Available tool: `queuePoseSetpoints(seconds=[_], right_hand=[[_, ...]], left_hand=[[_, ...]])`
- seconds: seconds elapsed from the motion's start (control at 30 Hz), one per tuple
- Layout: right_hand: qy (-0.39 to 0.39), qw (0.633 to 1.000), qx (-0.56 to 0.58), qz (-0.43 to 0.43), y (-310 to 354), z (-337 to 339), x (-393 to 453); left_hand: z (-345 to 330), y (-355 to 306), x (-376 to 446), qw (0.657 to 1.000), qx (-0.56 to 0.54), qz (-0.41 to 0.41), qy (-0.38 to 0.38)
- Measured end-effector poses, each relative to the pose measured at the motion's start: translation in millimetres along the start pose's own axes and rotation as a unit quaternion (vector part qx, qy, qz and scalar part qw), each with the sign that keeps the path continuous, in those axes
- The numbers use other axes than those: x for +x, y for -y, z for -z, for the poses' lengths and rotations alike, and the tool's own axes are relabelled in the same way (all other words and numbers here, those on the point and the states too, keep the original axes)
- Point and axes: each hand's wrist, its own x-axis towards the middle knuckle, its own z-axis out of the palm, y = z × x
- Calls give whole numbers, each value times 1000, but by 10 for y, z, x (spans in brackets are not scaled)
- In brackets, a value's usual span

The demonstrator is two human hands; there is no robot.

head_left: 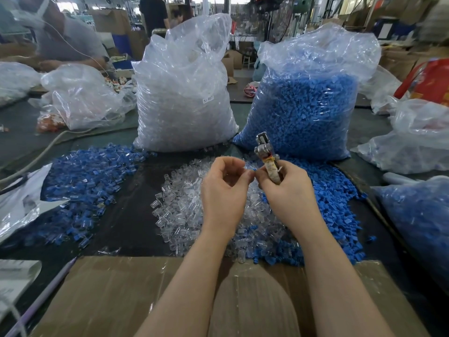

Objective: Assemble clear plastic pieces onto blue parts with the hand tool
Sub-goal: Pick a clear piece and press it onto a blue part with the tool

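Progress: one heap joined, two heaps and full sacks waiting

Toward the table's left edge lies a heap of joined pieces [85,188], blue with clear sleeves on them; I take that as the finished output. At the middle of the table a pile of loose clear pieces [179,207] waits, and beside it, toward the right edge, a pile of loose blue parts [340,215]. Along the far edge stand a sack of clear pieces [182,93] and a sack of blue parts [306,113], both nearly full, so by my judgement most of the job is left.

The left hand [224,190] is curled, thumb and fingertips pinching a small piece that is too small and blurred to make out for certain. The right hand [289,188] is wrapped round the taped handle of the hand tool [266,154], whose metal head points up and away, while its thumb and forefinger meet the left hand's fingertips. Both hover above the clear pile. This looks like one more pair being mated before pressing.

A cardboard box flap [121,295] covers the near edge.
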Motion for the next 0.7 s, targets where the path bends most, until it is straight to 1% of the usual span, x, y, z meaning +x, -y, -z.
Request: queuePoseSetpoints(seconds=[0.1,0.27,0.4,0.53,0.7], right_hand=[[22,1000,-7,-4,12,33,-6],[74,995,-59,-12,2,171,4],[125,988,-89,-9,18,229,10],[157,984,-82,-7,27,218,0],[168,982,-88,-5,34,216,-12]], left_hand=[[5,-3,-1,1000,-12,2,-3],[61,-22,46,995,-96,38,-14],[98,-41,77,989,-142,36,-18],[105,-34,87,987,-159,22,-5],[105,-14,92,986,-166,19,2]])
